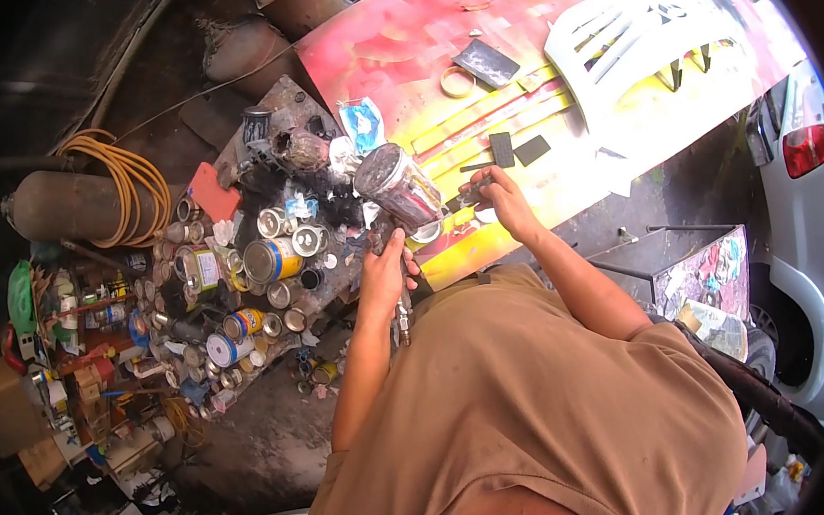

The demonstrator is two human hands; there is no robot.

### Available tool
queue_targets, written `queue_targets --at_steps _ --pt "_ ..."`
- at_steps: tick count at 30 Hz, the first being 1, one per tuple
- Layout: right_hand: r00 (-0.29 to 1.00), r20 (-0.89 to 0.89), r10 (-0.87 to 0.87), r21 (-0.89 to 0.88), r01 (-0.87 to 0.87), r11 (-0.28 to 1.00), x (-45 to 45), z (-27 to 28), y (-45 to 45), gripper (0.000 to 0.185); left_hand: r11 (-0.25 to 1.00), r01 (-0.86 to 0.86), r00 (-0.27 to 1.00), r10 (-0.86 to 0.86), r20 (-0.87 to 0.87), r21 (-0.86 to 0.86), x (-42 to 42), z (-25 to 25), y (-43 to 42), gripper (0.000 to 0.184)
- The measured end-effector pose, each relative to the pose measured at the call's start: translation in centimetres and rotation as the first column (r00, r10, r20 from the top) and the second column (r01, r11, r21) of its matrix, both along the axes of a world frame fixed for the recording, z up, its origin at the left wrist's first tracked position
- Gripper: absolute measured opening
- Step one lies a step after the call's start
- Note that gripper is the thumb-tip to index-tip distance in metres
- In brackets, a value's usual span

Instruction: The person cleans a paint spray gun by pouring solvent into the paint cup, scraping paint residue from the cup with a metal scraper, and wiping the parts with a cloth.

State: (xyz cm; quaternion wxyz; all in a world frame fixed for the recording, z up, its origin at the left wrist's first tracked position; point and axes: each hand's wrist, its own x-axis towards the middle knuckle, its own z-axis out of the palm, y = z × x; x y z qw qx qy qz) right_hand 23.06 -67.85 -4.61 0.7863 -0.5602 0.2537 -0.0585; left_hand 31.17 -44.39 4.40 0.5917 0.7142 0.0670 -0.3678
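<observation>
My left hand point(389, 267) is wrapped round the handle of a spray gun point(402, 307), whose large paint-stained cup point(397, 186) sits above the hand. My right hand point(499, 197) is pinched just right of the cup, around a small dark thing that I cannot make out. Beyond my hands lies a panel point(415, 44) painted red and yellow. On it are black pads point(531, 150), a dark tray-like piece point(486, 63), a roll of tape point(457, 82) and a white slotted part point(628, 47).
A bench crowded with paint cans point(272, 260) stands to the left. Behind it lie a gas cylinder point(69, 204) and an orange hose point(125, 174). A metal-framed bin point(704, 273) and a silver car point(811, 226) are at the right.
</observation>
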Motion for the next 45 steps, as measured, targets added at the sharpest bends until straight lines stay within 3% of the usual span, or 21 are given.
queue_targets --at_steps 45 --pt "1.000 0.020 0.001 -0.019 -0.001 1.000 0.0 -0.4 -0.1 0.025 0.999 -0.005 1.000 0.006 -0.028 0.043 0.1 0.3 0.0 0.026"
